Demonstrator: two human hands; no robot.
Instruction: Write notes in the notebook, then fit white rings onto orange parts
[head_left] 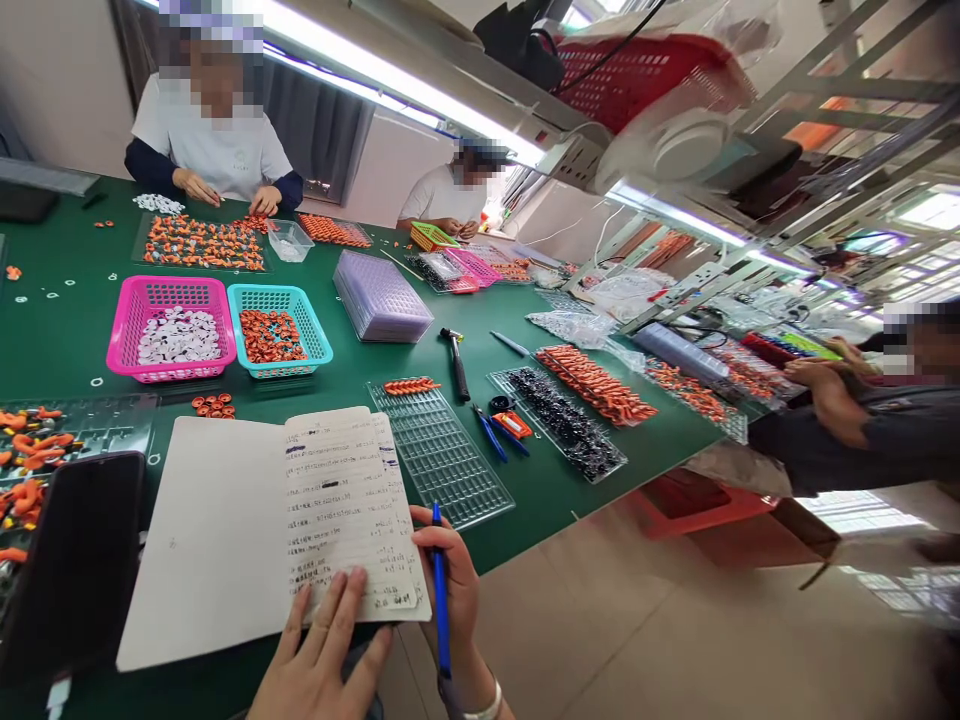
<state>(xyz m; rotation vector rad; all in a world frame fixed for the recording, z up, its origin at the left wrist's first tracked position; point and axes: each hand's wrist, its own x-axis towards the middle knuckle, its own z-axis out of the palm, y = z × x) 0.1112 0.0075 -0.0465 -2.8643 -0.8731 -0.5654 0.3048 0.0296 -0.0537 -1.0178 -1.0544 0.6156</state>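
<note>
An open notebook lies at the front edge of the green table, its right page filled with handwriting. My left hand rests on the bottom of that page, fingers stretched out. At the notebook's right edge, my right hand has its fingers closed round a blue pen, which stands roughly upright. Left of the notebook lies a dark phone with a white cable plugged in. Just beyond the pages sits a clear compartment tray with a row of orange pieces at its far end.
Pink and turquoise baskets hold small white and orange parts. Beyond the notebook are a stack of clear trays, a hammer, blue pliers and a tray of black parts. Several people work around the table.
</note>
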